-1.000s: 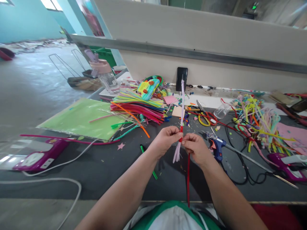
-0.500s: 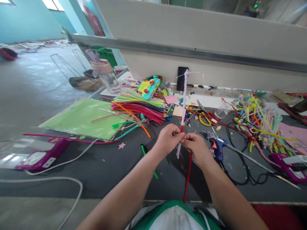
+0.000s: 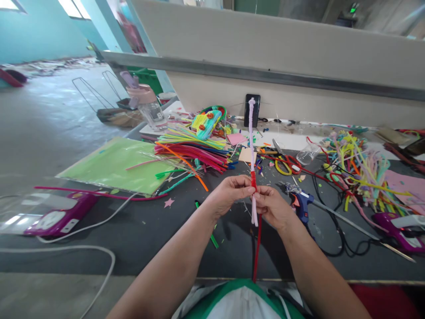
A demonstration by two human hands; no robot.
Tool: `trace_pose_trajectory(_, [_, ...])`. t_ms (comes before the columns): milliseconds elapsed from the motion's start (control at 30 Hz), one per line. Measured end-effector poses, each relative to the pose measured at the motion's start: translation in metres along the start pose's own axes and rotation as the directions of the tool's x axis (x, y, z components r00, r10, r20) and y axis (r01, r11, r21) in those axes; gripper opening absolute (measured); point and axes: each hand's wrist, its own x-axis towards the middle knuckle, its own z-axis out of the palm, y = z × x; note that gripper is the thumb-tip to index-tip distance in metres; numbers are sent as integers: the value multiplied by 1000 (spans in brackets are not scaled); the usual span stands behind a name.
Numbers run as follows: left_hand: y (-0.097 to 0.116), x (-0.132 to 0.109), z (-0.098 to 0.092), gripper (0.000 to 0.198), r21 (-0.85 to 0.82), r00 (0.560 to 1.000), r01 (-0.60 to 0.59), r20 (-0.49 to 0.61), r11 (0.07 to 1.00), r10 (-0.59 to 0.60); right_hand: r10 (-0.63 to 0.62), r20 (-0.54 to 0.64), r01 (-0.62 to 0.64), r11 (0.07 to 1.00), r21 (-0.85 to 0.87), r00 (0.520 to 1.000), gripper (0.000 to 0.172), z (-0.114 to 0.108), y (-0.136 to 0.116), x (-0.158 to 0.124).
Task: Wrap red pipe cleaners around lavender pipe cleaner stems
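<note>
Upright in front of me stands a lilac pipe-cleaner stem, its top end knobbly and its lower end split into pale strands. My left hand is closed, pinching the stem between thumb and fingers just below a band of red winding. A red pipe cleaner is wound round the stem there, and its long tail hangs down to the table's front edge. Closed beside it, my right hand pinches the red pipe cleaner close to the stem. The fingertips partly hide where the two meet.
A blue glue gun lies right of my hands, with black cables around it. Bundled pipe cleaners and scissors lie behind. A green marker is under my left forearm. A phone leans against the board.
The stem has turned and straightened, its top shifting slightly left. More red winding shows above my fingers. My right hand has moved slightly down, and the fine wires at the top show less.
</note>
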Motion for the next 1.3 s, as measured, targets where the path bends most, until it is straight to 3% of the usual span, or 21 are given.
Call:
trace_pose_trajectory(133, [2,0,1,22,17,999,27,-46,999,-27,-105,-117,90,988,-124,988,26,2,4,0])
trace_pose_trajectory(300, [1,1,5,23,102,987,2,-160,995,15,-356,-229,214,852,-477,906,22,7,5,-1])
trace_pose_trajectory(400, [-5,3,5,22,292,965,-32,-240,956,106,-474,-231,197,692,-694,849,20,10,5,-3])
trace_pose_trajectory(500, [-11,5,3,22,497,943,-29,-273,867,188,-623,-144,190,438,-879,769,19,11,8,-3])
trace_pose_trajectory(567, [-14,7,1,23,563,941,-12,-272,826,199,-681,-65,183,285,-941,730,17,9,11,-1])
trace_pose_trajectory(633, [-15,9,-2,24,556,946,8,-274,831,174,-695,-15,173,200,-964,719,17,7,13,2])
trace_pose_trajectory(800, [-14,12,-10,29,345,972,57,-232,937,26,-644,44,174,140,-975,763,19,14,2,-4])
trace_pose_trajectory(900, [-11,11,-14,27,211,984,60,-176,976,-22,-620,69,89,1,-996,782,44,19,-13,-35])
trace_pose_trajectory(967, [-9,10,-15,25,166,986,56,-163,985,-29,-520,63,23,-83,-996,852,41,14,-21,-65])
trace_pose_trajectory(1067, [-6,8,-13,25,107,990,64,-135,992,-49,-358,-88,-152,-153,-977,930,24,-12,-24,-109])
trace_pose_trajectory(1133, [-4,6,-11,25,66,993,79,-92,995,-72,-272,-204,-249,-142,-958,940,24,-35,-19,-128])
trace_pose_trajectory(1233, [-4,4,-8,24,30,995,99,-24,995,-99,-217,-201,-229,-110,-967,955,26,-65,-9,-136])
trace_pose_trajectory(1300, [-6,3,-7,24,24,994,110,4,994,-110,-277,-187,-219,-88,-972,942,26,-75,-6,-133])
